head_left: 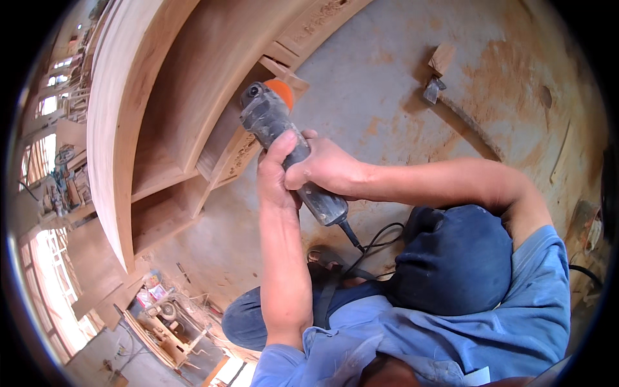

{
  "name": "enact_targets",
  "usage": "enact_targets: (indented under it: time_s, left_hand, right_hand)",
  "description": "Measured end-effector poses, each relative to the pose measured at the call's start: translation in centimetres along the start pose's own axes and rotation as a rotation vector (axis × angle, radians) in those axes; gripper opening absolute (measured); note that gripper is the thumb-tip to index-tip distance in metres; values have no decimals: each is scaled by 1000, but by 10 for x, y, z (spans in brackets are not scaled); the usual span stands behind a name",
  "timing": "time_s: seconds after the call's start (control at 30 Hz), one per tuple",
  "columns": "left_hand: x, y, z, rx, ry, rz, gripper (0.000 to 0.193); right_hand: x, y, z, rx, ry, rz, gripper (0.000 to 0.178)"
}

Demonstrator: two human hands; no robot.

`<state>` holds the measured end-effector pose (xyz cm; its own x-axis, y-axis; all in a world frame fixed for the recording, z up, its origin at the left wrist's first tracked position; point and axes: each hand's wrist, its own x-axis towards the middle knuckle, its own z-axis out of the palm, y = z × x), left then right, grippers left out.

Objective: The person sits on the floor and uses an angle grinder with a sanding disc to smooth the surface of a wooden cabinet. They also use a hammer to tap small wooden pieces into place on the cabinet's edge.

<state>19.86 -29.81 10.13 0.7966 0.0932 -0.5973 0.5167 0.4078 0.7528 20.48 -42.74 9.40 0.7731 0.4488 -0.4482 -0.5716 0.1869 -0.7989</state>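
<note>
Our left hand (276, 161) and right hand (327, 165) grip the angle grinder (267, 117) beside a wooden cabinet (111, 129); an axe-like tool (461, 115) lies rightward. Whether the half-hidden orange disc (282, 93) touches, we can't tell.

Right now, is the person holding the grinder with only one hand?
No, the left hand and the right hand are both wrapped around the body of the grinder.
</note>
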Motion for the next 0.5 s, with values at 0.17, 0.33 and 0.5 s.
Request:
enact_targets:
  time_s: [0.17,0.33,0.5]
  left_hand:
    - [10,-10,22,56,-184,99,40]
    - [12,-9,57,-91,-253,51,26]
    - [18,-3,53,-137,-239,49,26]
  right_hand:
    - [-15,-18,-23,-32,-61,-39,32]
    - [-28,-39,-41,-85,-13,45,48]
    - [-18,-41,-40,-73,-25,90,50]
